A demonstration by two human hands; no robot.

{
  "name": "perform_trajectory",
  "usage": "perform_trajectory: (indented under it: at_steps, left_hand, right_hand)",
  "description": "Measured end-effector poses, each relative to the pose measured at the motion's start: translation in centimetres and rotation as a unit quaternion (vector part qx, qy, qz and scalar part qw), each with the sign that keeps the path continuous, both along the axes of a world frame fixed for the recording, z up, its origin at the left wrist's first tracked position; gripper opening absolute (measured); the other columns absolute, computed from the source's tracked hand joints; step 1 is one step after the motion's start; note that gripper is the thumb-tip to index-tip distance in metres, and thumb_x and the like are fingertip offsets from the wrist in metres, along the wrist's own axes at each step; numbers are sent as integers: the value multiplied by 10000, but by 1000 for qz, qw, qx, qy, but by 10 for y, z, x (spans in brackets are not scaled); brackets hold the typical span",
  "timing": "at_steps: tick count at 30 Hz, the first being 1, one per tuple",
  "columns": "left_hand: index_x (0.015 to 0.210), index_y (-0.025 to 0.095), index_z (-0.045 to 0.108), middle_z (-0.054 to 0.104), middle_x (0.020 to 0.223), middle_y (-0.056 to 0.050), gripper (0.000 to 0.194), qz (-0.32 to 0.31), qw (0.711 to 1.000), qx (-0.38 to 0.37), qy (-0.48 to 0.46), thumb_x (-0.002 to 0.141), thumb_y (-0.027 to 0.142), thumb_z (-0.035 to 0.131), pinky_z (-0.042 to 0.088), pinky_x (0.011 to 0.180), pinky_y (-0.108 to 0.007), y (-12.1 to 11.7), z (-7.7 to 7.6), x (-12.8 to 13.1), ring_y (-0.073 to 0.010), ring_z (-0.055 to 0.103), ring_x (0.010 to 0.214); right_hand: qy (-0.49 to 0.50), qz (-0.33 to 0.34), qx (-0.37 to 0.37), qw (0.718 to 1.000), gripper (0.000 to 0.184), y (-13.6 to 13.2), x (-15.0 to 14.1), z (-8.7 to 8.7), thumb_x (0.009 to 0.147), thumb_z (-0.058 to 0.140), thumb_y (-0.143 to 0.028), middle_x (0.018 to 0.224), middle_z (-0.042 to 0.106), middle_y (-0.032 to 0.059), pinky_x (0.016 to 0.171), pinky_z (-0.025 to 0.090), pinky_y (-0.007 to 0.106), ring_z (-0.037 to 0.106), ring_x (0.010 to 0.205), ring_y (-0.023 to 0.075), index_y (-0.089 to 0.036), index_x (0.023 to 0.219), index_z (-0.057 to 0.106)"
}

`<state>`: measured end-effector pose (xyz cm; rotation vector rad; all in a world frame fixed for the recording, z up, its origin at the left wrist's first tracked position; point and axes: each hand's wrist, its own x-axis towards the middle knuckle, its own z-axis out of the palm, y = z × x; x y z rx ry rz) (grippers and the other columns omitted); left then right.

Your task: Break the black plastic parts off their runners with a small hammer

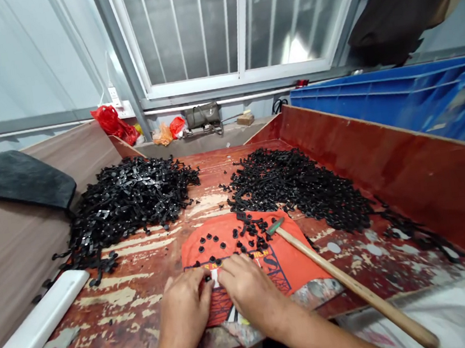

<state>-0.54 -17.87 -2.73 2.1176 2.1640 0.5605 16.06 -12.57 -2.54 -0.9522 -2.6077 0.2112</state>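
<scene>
My left hand [187,301] is closed in a pinch over an orange printed cloth [256,301], with a small black plastic part [207,278] at its fingertips. Close beside it, my right hand [248,285] has its fingers curled down; whatever they hold is hidden under them. Several small round black pieces [209,236] lie loose on the cloth just beyond my hands. To the right, a hammer [328,261] with a wooden handle rests with its greenish head on the cloth, among more black parts [257,233].
Large heaps of black plastic parts lie at left [129,195] and right [293,183] on the worn red table [127,317]. A white power-strip-like bar [42,318] lies front left. Wooden boards [383,161] wall the sides. A blue crate [354,99] and a person [392,24] are beyond, right.
</scene>
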Motion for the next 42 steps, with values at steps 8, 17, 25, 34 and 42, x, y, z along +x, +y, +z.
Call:
perform_trajectory:
  at_steps: [8, 17, 25, 34, 42]
  left_hand:
    - [1029, 245, 712, 742, 989, -81, 240, -7, 997, 11, 70, 920, 300, 506, 400, 806, -391, 32, 26, -1, -265, 661, 938]
    - [940, 238, 745, 725, 907, -88, 243, -16, 988, -8, 156, 899, 271, 508, 373, 758, -377, 56, 33, -3, -281, 645, 899]
    - [962, 265, 748, 726, 932, -52, 218, -114, 992, -46, 31, 906, 254, 539, 396, 819, -352, 69, 35, 34, -227, 627, 907]
    - [794, 251, 738, 695, 826, -53, 191, -93, 988, -58, 111, 877, 259, 567, 325, 759, -387, 56, 35, 33, -256, 610, 854]
    - [934, 262, 733, 676, 861, -54, 162, -147, 985, -25, 92, 880, 234, 583, 338, 771, -377, 60, 44, 61, -238, 584, 869]
  right_hand:
    - [67, -10, -16, 998, 178, 9, 17, 9, 974, 490, -140, 895, 680, 33, 792, 419, 296, 591, 847, 174, -193, 1004, 657]
    - [2, -57, 19, 998, 123, 34, -2, 25, 911, 589, -210, 911, 672, 73, 846, 385, 383, 539, 918, 231, -197, 968, 698]
    - [25, -80, 12, 996, 371, 36, 76, 9, 918, 507, -64, 1228, 627, 89, 959, 388, 393, 503, 1099, 240, -198, 1244, 622]
    - [100, -96, -12, 990, 127, 19, 91, 9, 922, 594, -162, 863, 643, 35, 888, 404, 395, 534, 882, 217, -221, 976, 692]
    - [33, -75, -4, 997, 160, 5, 77, 3, 902, 549, -89, 842, 595, 45, 763, 365, 348, 495, 852, 214, -200, 844, 649]
